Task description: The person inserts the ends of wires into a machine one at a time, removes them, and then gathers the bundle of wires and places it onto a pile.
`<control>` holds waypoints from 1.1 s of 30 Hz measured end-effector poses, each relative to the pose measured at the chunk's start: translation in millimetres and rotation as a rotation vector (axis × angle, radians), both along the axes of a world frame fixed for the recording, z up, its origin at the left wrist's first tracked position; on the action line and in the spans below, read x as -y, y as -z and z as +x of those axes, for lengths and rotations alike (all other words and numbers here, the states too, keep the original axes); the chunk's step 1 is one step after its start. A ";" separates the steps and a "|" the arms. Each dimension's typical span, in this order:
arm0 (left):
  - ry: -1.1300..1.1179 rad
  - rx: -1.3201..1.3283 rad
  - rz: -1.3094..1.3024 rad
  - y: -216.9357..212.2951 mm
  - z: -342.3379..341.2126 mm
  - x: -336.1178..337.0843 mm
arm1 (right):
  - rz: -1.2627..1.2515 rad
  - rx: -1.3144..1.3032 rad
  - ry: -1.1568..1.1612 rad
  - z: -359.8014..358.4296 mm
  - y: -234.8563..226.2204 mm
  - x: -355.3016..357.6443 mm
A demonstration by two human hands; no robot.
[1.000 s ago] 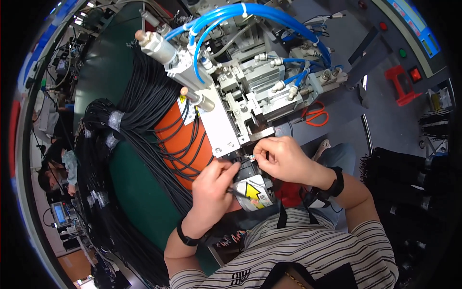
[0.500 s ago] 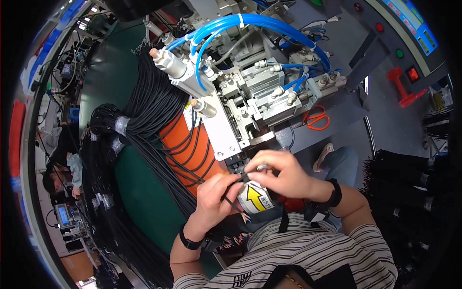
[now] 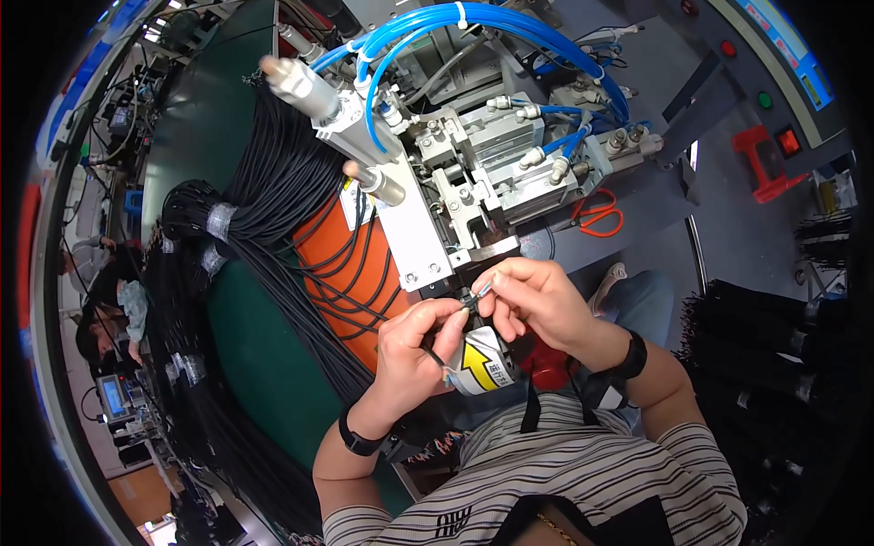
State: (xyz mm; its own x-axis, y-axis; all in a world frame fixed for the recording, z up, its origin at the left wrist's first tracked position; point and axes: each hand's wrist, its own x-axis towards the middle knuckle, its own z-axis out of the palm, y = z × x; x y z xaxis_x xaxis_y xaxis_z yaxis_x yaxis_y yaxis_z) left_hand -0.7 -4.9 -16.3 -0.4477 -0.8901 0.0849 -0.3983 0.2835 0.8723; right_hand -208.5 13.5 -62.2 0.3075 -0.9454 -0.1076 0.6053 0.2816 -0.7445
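Note:
My left hand (image 3: 411,350) pinches a thin black cable (image 3: 435,360), whose far end shows a small dark tip (image 3: 469,301) between my thumb and index finger. Short coloured wires come out of the cable's other end, below that hand. Close beside it, my right hand (image 3: 542,305) is closed on a small silvery metal piece (image 3: 485,289), held by thumb and index finger at the cable's tip. Whether the two parts touch is too small to tell. Both hands are just in front of the metal clamping machine (image 3: 464,196), above a white label with a yellow arrow (image 3: 481,362).
Bundled black cables (image 3: 282,182) lie left of the machine across a green surface (image 3: 264,364) and an orange board (image 3: 332,282). Blue air hoses (image 3: 510,23) arch over the machine. Red-handled scissors (image 3: 598,217) lie to its right. More dark cable bundles (image 3: 746,364) hang at the right.
My right hand has drawn slightly up and away from my left fingers, and the silvery piece shows more plainly in it. My left hand still pinches the cable. The view has shifted slightly.

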 end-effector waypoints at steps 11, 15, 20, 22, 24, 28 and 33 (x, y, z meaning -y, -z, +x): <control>-0.005 0.011 -0.072 1.5 -3.5 -2.3 | 0.084 0.169 -0.068 4.1 5.5 2.1; 0.053 -0.023 -0.164 2.2 -4.9 1.4 | -0.004 0.012 -0.089 7.9 1.9 -1.8; 0.088 0.005 -0.235 2.7 -6.6 0.1 | -0.210 -0.214 0.067 10.4 8.1 -5.6; 0.104 0.065 -0.368 2.4 -10.1 -2.7 | -0.575 -0.644 0.305 16.0 14.7 -8.0; 0.077 0.059 -0.287 -2.4 -6.0 -4.1 | -0.719 -0.803 0.405 25.6 8.8 -8.0; 0.033 0.055 -0.157 -7.0 -3.3 -5.3 | -0.953 -1.041 0.585 31.2 -0.4 -7.9; 0.064 0.017 -0.159 -4.7 -3.9 -1.3 | -0.326 -0.353 0.154 13.9 2.0 -3.0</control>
State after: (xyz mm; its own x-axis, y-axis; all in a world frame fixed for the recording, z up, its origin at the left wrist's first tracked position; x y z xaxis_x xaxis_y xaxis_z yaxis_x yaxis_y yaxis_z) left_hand -4.6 -3.7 -11.6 -0.5060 -0.8354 0.2146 -0.3891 0.4431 0.8076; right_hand -194.6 16.5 -64.2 0.1601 -0.9787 0.1284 0.3168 -0.0722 -0.9457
